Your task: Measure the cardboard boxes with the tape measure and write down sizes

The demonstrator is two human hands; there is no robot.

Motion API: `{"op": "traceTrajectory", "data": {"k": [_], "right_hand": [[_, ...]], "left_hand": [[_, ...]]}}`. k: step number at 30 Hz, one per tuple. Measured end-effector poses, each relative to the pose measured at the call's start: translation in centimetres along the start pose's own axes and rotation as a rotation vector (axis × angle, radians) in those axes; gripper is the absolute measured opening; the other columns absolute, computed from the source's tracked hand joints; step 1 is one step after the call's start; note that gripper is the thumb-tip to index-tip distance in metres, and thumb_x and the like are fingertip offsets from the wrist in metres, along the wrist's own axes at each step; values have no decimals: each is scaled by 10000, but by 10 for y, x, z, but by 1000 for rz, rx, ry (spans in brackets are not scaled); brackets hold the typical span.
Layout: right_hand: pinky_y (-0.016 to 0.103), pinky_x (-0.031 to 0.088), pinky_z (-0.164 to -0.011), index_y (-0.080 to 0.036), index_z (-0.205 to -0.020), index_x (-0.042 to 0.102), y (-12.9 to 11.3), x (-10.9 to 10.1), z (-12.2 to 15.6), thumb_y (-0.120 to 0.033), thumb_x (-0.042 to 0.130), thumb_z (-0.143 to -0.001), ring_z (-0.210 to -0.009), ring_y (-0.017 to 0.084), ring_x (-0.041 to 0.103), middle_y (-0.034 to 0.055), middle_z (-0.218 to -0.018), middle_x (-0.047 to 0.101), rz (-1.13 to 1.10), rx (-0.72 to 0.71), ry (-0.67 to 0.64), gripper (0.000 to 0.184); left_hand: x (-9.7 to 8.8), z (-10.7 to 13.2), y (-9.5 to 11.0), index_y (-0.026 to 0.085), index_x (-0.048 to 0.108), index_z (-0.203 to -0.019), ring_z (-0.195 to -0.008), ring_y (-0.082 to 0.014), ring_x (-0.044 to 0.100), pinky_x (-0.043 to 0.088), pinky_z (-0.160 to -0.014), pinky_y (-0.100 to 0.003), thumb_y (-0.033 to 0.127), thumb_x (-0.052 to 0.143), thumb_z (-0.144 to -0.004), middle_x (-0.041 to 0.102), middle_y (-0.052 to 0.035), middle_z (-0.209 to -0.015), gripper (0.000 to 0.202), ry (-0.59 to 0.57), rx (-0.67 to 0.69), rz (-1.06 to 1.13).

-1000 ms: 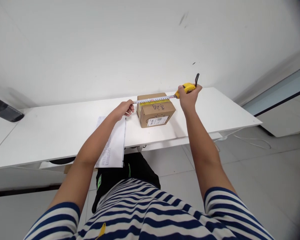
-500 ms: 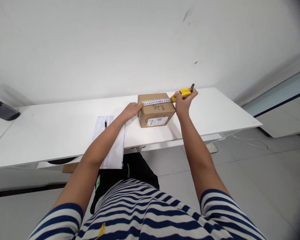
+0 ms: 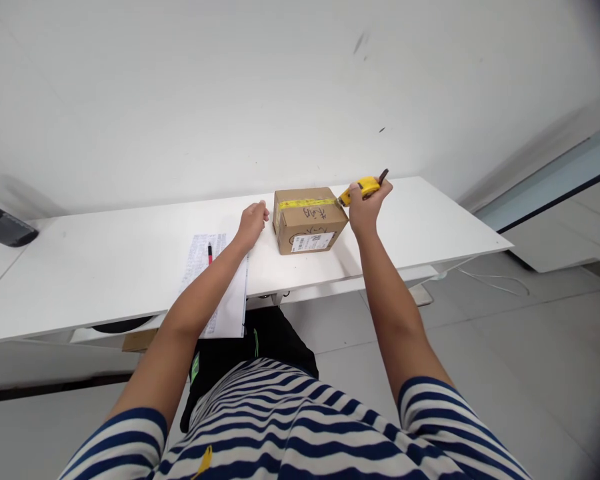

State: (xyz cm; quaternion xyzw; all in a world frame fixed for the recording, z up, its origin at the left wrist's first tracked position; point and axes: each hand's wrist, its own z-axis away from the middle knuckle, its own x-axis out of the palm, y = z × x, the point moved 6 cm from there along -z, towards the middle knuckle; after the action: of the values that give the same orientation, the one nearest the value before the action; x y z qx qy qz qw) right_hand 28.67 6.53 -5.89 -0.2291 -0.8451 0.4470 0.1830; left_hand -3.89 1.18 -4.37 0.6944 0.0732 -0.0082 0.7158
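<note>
**A:** From where I'm standing, where's the box at?
**B:** The cardboard box [image 3: 307,223] is sitting near the back of the long white table [image 3: 130,257], close to the wall [image 3: 205,100]. Yellow strip [image 3: 307,203] across the top, black scribbles, white label [image 3: 312,243] on the near side.

**A:** And the hands?
**B:** Right hand [image 3: 366,210] is wrapped around a yellow tape measure [image 3: 364,187], its mouth at the box's top right edge; can't tell if they touch. Left hand [image 3: 252,223] is just off the box's left side, fingers bent. Can't tell how tightly it's closed or whether it's got anything.

**A:** Rest of the room?
**B:** Papers [image 3: 234,300] poke past the table's near edge, red-and-black pen [image 3: 210,253] on top. Few dark scuffs [image 3: 381,130] on the wall, pale tiled floor [image 3: 505,347], thin white cable [image 3: 503,287] lying over to the right.
</note>
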Motion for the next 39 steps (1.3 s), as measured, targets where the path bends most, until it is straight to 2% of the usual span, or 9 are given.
{"op": "traceTrajectory", "data": {"k": [6, 10, 15, 17, 22, 27, 33, 36, 39], "right_hand": [[626, 575, -1109, -281, -1418, 406, -51, -2, 11, -766, 639, -889, -1338, 328, 629, 180, -1410, 476, 10, -183, 22, 755], [622, 578, -1107, -383, -1490, 403, -98, 6, 54, -825, 583, -896, -1401, 314, 595, 105, -1400, 491, -187, -313, -46, 761], [631, 547, -1171, -427, -1496, 390, -135, 2, 110, -781, 692, -859, -1478, 330, 532, 77, -1449, 470, -301, -345, -122, 789], [627, 572, -1149, -422, -1499, 395, -140, -8, 127, -769, 697, -868, -1432, 333, 575, 83, -1451, 477, -299, -326, -114, 781], [583, 606, -1130, -368, -1478, 499, -140, -21, 176, -625, 822, -834, -1417, 329, 600, 98, -1489, 532, -130, -266, -181, 766], [493, 644, -1063, -325, -1497, 498, -119, -22, 192, -473, 755, -909, -1388, 286, 639, 118, -1493, 567, -49, -132, 20, 659], [459, 651, -1019, -245, -1435, 492, -105, -33, 181, -473, 749, -883, -1260, 266, 708, 149, -1369, 614, 33, -189, 215, 650], [444, 669, -933, -229, -1443, 499, -103, -42, 185, -527, 761, -864, -1134, 255, 741, 139, -1300, 640, 108, -174, 276, 702], [477, 649, -959, -226, -1396, 604, -110, -44, 191, -535, 759, -888, -1088, 261, 736, 136, -1263, 698, 272, -224, 253, 615]], "left_hand": [[28, 47, 62, 201, 583, -868, -762, -119, 539, 430, -762, -278, 476, 533, -1085, 645, -23, -908, 354, -192, 298, -185], [62, 76, 72, 220, 621, -1006, -810, -124, 609, 489, -774, -283, 658, 593, -1027, 691, -44, -1053, 440, -486, 312, -59], [68, 89, 78, 221, 564, -831, -695, -103, 494, 414, -646, -268, 675, 766, -905, 545, 24, -783, 502, -474, 492, 77], [68, 88, 80, 223, 536, -794, -651, -97, 465, 396, -615, -265, 616, 805, -897, 507, 37, -729, 488, -516, 460, 72], [81, 76, 85, 225, 475, -770, -598, -92, 509, 426, -590, -262, 458, 793, -942, 552, 27, -708, 430, -679, 151, 57], [109, 48, 92, 209, 523, -709, -556, -90, 496, 414, -585, -287, 397, 835, -910, 535, 10, -644, 416, -773, 113, -159], [117, -32, 109, 193, 568, -740, -638, -97, 527, 478, -707, -312, 440, 770, -969, 587, -23, -724, 393, -569, 201, -380], [101, -77, 113, 207, 549, -793, -757, -152, 598, 512, -807, -352, 454, 617, -1056, 635, -63, -839, 367, -322, 292, -495], [85, -107, 104, 210, 564, -868, -892, -222, 649, 500, -887, -391, 465, 464, -1107, 696, -113, -971, 363, -91, 346, -707]]}}
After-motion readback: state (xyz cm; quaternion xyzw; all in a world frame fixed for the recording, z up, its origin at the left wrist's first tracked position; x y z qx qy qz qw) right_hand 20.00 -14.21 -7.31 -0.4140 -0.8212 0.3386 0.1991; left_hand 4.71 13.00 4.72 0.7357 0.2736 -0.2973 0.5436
